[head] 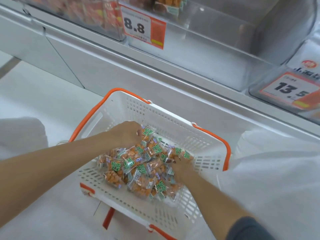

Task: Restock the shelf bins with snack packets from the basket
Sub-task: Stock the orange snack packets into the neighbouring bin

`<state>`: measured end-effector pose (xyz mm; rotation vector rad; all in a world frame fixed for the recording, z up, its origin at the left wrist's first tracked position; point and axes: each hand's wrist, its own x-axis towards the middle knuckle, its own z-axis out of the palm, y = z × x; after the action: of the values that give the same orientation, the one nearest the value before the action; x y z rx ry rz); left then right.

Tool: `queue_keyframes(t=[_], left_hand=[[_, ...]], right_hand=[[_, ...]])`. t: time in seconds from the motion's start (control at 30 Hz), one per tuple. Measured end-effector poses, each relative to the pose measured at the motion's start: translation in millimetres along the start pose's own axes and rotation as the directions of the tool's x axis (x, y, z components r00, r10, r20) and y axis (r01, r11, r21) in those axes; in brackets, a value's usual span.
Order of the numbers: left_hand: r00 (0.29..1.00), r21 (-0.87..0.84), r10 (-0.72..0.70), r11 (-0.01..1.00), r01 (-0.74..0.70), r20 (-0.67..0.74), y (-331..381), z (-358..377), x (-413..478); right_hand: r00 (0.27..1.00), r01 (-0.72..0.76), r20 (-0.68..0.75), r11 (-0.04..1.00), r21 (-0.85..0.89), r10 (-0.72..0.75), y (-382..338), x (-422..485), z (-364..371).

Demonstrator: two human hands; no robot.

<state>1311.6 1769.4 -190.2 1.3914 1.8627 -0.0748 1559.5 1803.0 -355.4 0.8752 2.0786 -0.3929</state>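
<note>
Gripping packets [136,163] at the pile's far edge, your left hand [127,134] had its fingers curled; your right hand [181,168] lay blurred among them, its hold impossible to tell. The packets were heaped in the white basket [173,122], below the shelf's clear bin [216,54] with the 8.8 tag [138,25].

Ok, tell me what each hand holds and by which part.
Left hand pinches a snack packet by its near edge. Right hand is blurred among the pile; its hold cannot be told.
</note>
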Motion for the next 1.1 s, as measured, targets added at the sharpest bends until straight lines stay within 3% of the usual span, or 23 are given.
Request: queue_keyframes(t=[0.1, 0.2, 0.3, 0.4, 0.5, 0.63, 0.73, 0.8, 0.87, 0.9, 0.97, 1.03, 1.1], left_hand=[[0.999, 0.018, 0.008, 1.0, -0.009, 0.036, 3, 5, -2], [0.999, 0.005, 0.014, 1.0, -0.014, 0.036, 5, 6, -4], [0.999, -0.001, 0.019, 1.0, -0.019, 0.028, 5, 4, -3], [0.999, 0.001, 0.034, 0.999, -0.034, 0.015, 8, 1, -3], [0.997, -0.005, 0.058, 0.998, -0.058, -0.043, 14, -5, -5], [0.998, -0.037, 0.067, 0.997, -0.068, -0.016, 14, -15, -8], [0.985, -0.112, 0.138, 0.986, -0.126, 0.102, 16, -24, -13], [0.955, -0.202, 0.275, 0.947, -0.25, 0.109, 22, -28, -20], [0.928, -0.274, 0.371, 0.891, -0.363, -0.022, 30, -29, -26], [0.916, -0.291, 0.384, 0.869, -0.4, -0.114, 33, -30, -29], [0.883, -0.297, 0.391, 0.837, -0.459, -0.261, 38, -38, -35], [0.875, -0.363, 0.352, 0.808, -0.464, -0.333, 43, -48, -42], [0.891, -0.493, 0.285, 0.752, -0.437, -0.354, 45, -56, -44]], right_hand=[[0.999, 0.035, -0.022, 0.99, -0.135, -0.038, -5, -9, -2], [0.995, 0.052, -0.077, 0.989, -0.136, -0.063, -3, -5, -3], [0.991, 0.055, -0.126, 0.998, 0.014, -0.053, 0, -3, -9], [0.977, 0.04, -0.211, 0.936, 0.349, 0.038, -3, -8, -29], [0.962, 0.078, -0.249, 0.752, 0.655, 0.117, -10, -26, -71], [0.969, 0.139, -0.22, 0.491, 0.86, 0.11, -10, -66, -137], [0.976, 0.135, -0.164, 0.191, 0.972, 0.142, -3, -104, -183], [0.986, 0.104, -0.098, -0.038, 0.994, 0.137, 7, -126, -208], [0.997, 0.05, -0.035, -0.236, 0.97, 0.066, 16, -140, -225], [0.999, 0.036, -0.027, -0.272, 0.962, 0.035, 19, -145, -231], [0.997, 0.071, -0.067, -0.15, 0.986, 0.036, 20, -150, -243], [0.975, 0.159, -0.177, 0.138, 0.978, 0.133, 15, -151, -254], [0.911, 0.235, -0.333, 0.356, 0.904, 0.243, 9, -149, -259]])
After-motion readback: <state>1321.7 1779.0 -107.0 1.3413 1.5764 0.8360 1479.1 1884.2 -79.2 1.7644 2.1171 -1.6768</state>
